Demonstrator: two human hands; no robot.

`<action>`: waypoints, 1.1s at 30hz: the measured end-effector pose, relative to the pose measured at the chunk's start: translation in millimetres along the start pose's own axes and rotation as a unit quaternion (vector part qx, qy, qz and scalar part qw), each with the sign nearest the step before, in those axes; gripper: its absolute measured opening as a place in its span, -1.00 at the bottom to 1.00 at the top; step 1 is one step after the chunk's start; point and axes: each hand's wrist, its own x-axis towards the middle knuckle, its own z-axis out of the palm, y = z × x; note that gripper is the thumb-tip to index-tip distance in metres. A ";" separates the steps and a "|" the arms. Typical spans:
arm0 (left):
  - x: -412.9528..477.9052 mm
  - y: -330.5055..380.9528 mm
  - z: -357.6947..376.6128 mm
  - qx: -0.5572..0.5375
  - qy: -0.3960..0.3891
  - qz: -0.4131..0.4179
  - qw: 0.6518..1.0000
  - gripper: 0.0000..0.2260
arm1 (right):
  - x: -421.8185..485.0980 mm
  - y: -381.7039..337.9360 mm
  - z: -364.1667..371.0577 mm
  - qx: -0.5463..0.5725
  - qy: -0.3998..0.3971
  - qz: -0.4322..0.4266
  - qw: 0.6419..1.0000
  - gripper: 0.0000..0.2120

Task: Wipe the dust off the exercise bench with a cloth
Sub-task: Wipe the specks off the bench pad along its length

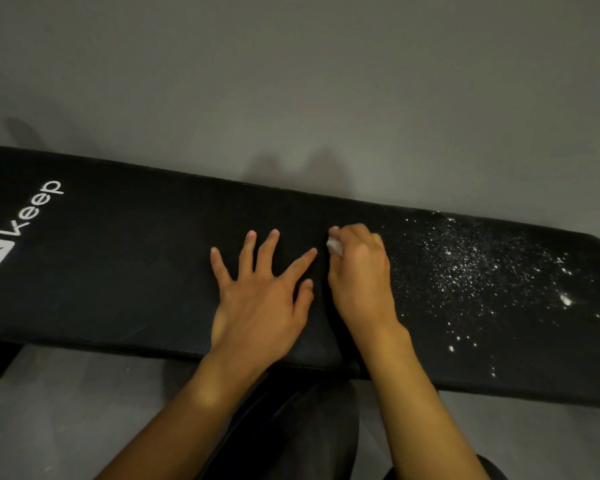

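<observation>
Grey wall (291, 81) fills the far half of the view, and a grey floor (66, 410) shows at the near edge. Across the middle lies the black padded exercise bench (118, 271), running from left to right, with a white "Keep" logo (32, 213) printed near its left end. White dust (482, 265) is scattered in specks over the right part of the bench top, thickest around the middle of that patch and thinning toward the near edge.

At the centre of the bench, the person's left hand (260, 289) lies flat on the pad, fingers straight and spread. Just beside it on the right, the right hand (357, 271) rests on the pad with its fingers curled around a small white cloth (334, 244), of which only a little peeks out at the fingertips. The cloth sits left of the dust patch, close to its edge. Both bare forearms reach in from the near side.
</observation>
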 end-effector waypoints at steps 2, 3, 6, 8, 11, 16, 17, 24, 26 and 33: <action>0.8 0.8 0.2 0.001 -0.002 0.000 1.000 -0.48 | -28.5 1.2 -8.7 0.009 -0.013 -0.021 1.000 -0.76; 0.9 1.4 0.2 0.002 -0.001 -0.002 1.000 -0.48 | -41.8 2.4 -13.1 0.015 -0.013 -0.025 0.999 -0.77; -0.1 2.2 0.6 0.005 -0.001 -0.005 1.000 -0.48 | -31.5 9.2 -9.9 0.006 -0.003 -0.029 1.000 -0.76; 0.0 2.8 0.0 0.005 0.001 -0.005 1.000 -0.48 | -2.7 8.5 -2.1 -0.013 -0.006 -0.013 1.000 -0.76; 0.6 2.4 0.2 0.003 0.000 -0.008 1.000 -0.49 | 9.6 2.5 0.1 -0.006 -0.014 -0.006 1.000 -0.78; 1.7 1.0 -0.5 -0.001 -0.003 -0.005 1.000 -0.48 | -76.6 -3.2 -25.7 0.051 -0.014 -0.014 0.998 -0.76; 1.9 0.9 -0.9 -0.002 -0.005 -0.005 1.000 -0.48 | -90.6 -4.1 -29.7 0.057 -0.013 -0.012 0.998 -0.74; 1.0 0.5 -1.0 0.000 -0.008 -0.004 1.000 -0.47 | -51.2 0.1 -16.8 -0.006 -0.006 0.027 1.000 -0.73; 1.6 -0.7 -1.0 0.000 -0.012 0.000 1.000 -0.47 | -66.2 -5.1 -19.2 -0.046 -0.032 -0.009 0.998 -0.71; 2.3 1.2 -2.7 -0.009 -0.013 -0.002 1.000 -0.44 | -125.6 5.6 -41.7 0.008 -0.016 -0.029 0.999 -0.69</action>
